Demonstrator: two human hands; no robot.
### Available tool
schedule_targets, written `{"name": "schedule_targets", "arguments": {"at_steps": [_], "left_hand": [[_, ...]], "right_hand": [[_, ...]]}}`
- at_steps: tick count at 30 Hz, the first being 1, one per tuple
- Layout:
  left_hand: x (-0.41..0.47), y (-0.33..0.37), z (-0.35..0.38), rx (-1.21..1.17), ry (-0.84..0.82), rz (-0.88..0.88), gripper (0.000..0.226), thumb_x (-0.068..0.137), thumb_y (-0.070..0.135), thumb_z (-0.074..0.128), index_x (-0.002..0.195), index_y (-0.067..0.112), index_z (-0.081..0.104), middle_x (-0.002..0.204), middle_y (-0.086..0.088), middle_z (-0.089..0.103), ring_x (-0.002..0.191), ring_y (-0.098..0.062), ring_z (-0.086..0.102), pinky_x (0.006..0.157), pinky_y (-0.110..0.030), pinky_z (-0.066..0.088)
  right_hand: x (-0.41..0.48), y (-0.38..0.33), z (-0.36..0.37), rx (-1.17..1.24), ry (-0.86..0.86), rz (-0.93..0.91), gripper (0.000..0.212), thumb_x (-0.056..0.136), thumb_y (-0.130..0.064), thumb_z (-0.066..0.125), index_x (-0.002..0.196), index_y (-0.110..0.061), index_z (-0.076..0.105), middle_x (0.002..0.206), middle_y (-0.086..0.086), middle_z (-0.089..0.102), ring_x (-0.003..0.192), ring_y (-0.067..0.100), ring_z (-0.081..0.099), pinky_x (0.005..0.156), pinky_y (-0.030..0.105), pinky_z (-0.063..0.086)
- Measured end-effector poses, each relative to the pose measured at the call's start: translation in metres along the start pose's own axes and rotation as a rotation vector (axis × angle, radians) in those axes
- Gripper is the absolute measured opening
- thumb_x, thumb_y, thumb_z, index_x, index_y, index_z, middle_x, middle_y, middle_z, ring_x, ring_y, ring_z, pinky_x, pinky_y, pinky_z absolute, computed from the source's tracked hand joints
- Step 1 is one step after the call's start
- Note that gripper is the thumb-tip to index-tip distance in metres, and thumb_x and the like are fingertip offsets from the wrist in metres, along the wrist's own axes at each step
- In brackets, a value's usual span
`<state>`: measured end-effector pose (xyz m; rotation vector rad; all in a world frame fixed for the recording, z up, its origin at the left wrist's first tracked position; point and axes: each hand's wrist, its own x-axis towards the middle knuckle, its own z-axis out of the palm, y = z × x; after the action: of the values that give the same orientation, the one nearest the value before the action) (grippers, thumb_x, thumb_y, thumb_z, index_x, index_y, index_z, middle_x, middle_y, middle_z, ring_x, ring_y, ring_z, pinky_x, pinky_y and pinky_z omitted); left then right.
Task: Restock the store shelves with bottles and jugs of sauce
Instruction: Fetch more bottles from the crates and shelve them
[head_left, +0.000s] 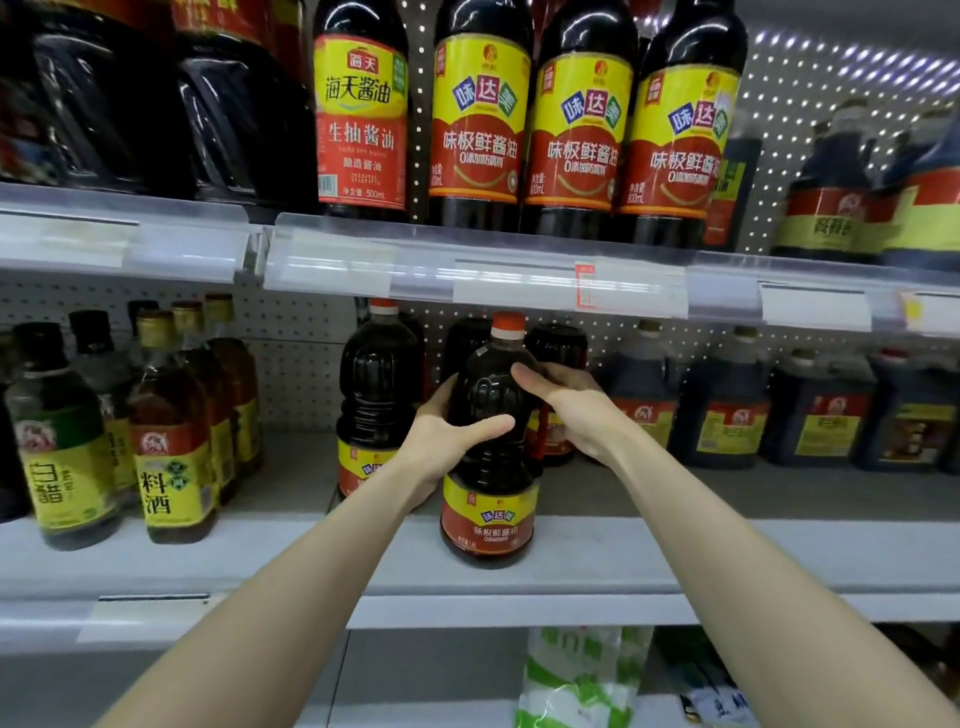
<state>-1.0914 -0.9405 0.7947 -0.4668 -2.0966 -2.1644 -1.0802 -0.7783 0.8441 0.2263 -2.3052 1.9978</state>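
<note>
Grips one dark sauce jug (488, 514) with both hands: left hand (452, 436) wrapped round its waist, thumb laid across the front; right hand (566, 410) clasping its shoulder from the other side, thumb on the dark plastic, fingers curled behind. Keeps it upright between the palms, base seemingly down on the front lip of the middle shelf (675, 551), red cap just below the price rail (467, 270).

Looks like mid-placement: set at the edge, not yet pushed back into line. Seems partly done otherwise, with a matching jug (376, 384) in place just beyond the left thumb and more dark jugs (558, 343) behind the right fingers. Leaves bare shelf to either side of the hands, so probably room for more. Cannot tell how much stock waits out of view.

Stands on flat white shelving backed by pegboard (301, 364). Shows vinegar and cooking-wine bottles (171, 426) well left of the left hand, squarer dark jugs (722, 410) well right of the right hand, tall soy bottles (480, 119) above the fingers, and a green-and-white bag (582, 675) below the wrists on the lower shelf.
</note>
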Motion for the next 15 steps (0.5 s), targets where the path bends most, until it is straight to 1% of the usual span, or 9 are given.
{"name": "schedule_targets", "arguments": {"at_steps": [1,3,5,7,8,11,13,14,15], "left_hand": [[0.001,-0.002,0.0,-0.002,0.0,-0.001,0.086,0.069,0.025,0.083,0.143,0.025,0.039,0.125,0.006,0.057,0.117,-0.014,0.054,0.091,-0.028,0.048],[0.001,-0.005,0.0,0.002,-0.004,0.007,0.088,0.07,0.028,0.082,0.146,0.027,0.036,0.13,0.007,0.055,0.119,-0.013,0.052,0.094,-0.03,0.047],[0.002,-0.01,-0.001,0.001,-0.012,0.011,0.092,0.07,0.032,0.081,0.148,0.029,0.032,0.136,0.007,0.053,0.123,-0.013,0.051,0.1,-0.032,0.046],[-0.002,-0.016,-0.002,0.017,-0.018,0.007,0.088,0.077,0.029,0.077,0.149,0.03,0.027,0.138,0.006,0.051,0.126,-0.012,0.048,0.104,-0.034,0.044],[-0.005,-0.021,-0.002,0.037,-0.016,-0.001,0.084,0.081,0.027,0.075,0.149,0.029,0.026,0.139,0.004,0.05,0.127,-0.013,0.047,0.106,-0.035,0.042],[-0.019,-0.039,-0.005,0.069,0.001,-0.042,0.071,0.086,0.023,0.069,0.147,0.024,0.032,0.141,0.003,0.05,0.126,-0.013,0.049,0.106,-0.037,0.042],[-0.031,-0.049,-0.004,0.037,0.01,-0.059,0.065,0.089,0.022,0.066,0.146,0.024,0.035,0.137,0.006,0.052,0.12,-0.008,0.052,0.101,-0.032,0.046],[-0.037,-0.053,-0.003,0.017,0.018,-0.063,0.065,0.089,0.022,0.065,0.146,0.025,0.034,0.134,0.009,0.054,0.117,-0.004,0.054,0.097,-0.029,0.049],[-0.042,-0.056,-0.001,0.0,0.026,-0.059,0.065,0.09,0.021,0.064,0.147,0.026,0.032,0.129,0.014,0.056,0.112,0.0,0.055,0.091,-0.024,0.051]], "right_hand": [[0.004,0.003,-0.001,0.005,0.009,-0.005,0.021,0.084,-0.042,0.068,0.102,-0.031,0.066,0.111,-0.004,0.068,0.119,0.022,0.056,0.106,0.05,0.039],[0.007,0.006,-0.001,0.02,0.02,-0.018,0.02,0.086,-0.041,0.066,0.103,-0.031,0.064,0.107,-0.007,0.068,0.117,0.02,0.057,0.103,0.044,0.042],[0.006,0.008,0.001,0.022,0.038,-0.04,0.03,0.084,-0.048,0.067,0.11,-0.032,0.063,0.114,-0.006,0.067,0.117,0.019,0.057,0.104,0.045,0.043],[0.004,0.015,0.003,0.02,0.068,-0.064,0.05,0.081,-0.057,0.066,0.123,-0.032,0.059,0.125,-0.006,0.062,0.121,0.019,0.054,0.106,0.048,0.042],[0.002,0.021,0.003,0.031,0.082,-0.08,0.052,0.083,-0.055,0.065,0.129,-0.033,0.055,0.128,-0.007,0.06,0.122,0.019,0.052,0.106,0.047,0.042],[-0.006,0.045,0.001,0.075,0.069,-0.097,0.037,0.092,-0.042,0.061,0.128,-0.039,0.053,0.123,-0.013,0.06,0.117,0.012,0.055,0.103,0.041,0.045],[-0.015,0.061,0.002,0.046,0.046,-0.083,0.026,0.095,-0.037,0.058,0.119,-0.044,0.052,0.108,-0.021,0.061,0.103,0.001,0.057,0.096,0.035,0.046],[-0.02,0.07,0.004,0.034,0.049,-0.068,0.025,0.095,-0.038,0.057,0.118,-0.043,0.05,0.105,-0.023,0.058,0.099,-0.002,0.055,0.094,0.034,0.045],[-0.025,0.078,0.006,0.027,0.063,-0.043,0.025,0.093,-0.042,0.058,0.118,-0.041,0.05,0.109,-0.021,0.058,0.102,0.0,0.055,0.095,0.036,0.045]]}}
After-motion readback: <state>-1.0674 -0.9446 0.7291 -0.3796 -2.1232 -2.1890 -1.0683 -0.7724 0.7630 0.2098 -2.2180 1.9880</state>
